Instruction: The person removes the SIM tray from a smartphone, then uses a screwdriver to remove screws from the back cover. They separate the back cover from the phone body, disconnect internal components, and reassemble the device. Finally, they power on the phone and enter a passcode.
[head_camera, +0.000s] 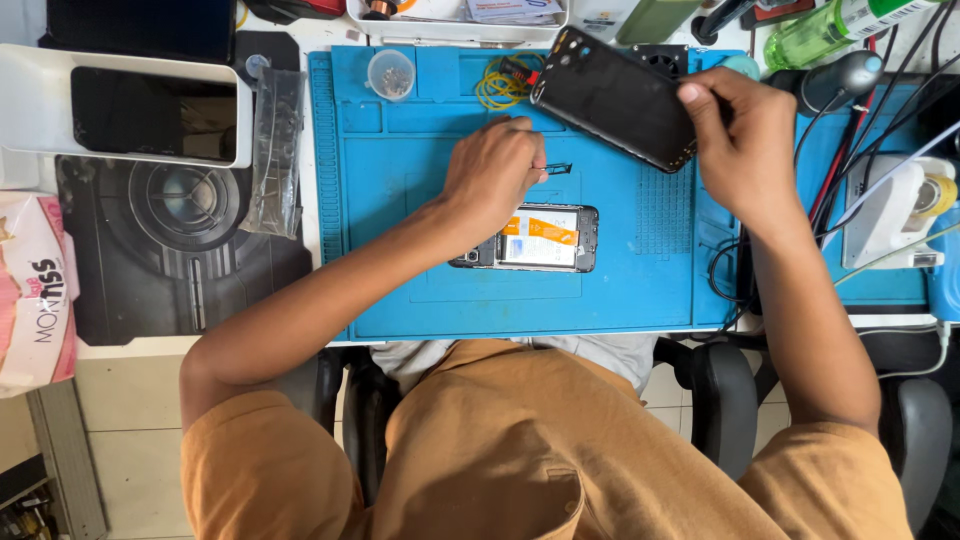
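My right hand (742, 140) grips a black phone back cover (612, 96), holding it tilted above the far right part of the blue work mat (400, 290). My left hand (492, 172) hovers over the mat's middle with fingers pinched near a small dark part (558, 168); whether it holds anything I cannot tell. Just below that hand lies an opened phone (540, 238) with its insides and an orange-and-white label showing.
A small clear cup (390, 73) and yellow rubber bands (500, 85) sit at the mat's far edge. A white tray with a dark slab (130, 110) is at left above a black mat. Cables, a green bottle (815, 35) and a white tool stand (895, 210) crowd the right.
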